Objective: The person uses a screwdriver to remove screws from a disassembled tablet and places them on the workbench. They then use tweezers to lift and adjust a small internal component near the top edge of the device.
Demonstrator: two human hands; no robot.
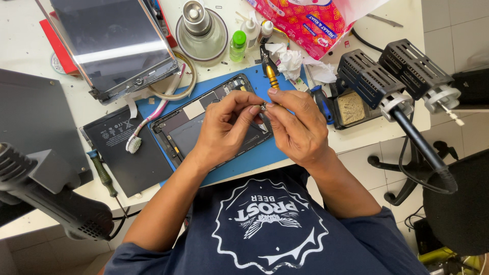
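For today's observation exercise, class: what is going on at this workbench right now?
A person works over an opened tablet lying on a blue mat. The left hand and right hand meet above it, pinching a tiny part together with a yellow-handled screwdriver. The detached screen leans behind, a toothbrush lies left of the tablet, and a soldering stand sits to the right.

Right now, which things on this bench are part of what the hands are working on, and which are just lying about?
In use:
left hand and right hand, pinching a small part
yellow-handled screwdriver
opened tablet body on the blue mat

Lying about:
toothbrush
detached screen
green-capped bottle
tissue pack
black-handled screwdriver
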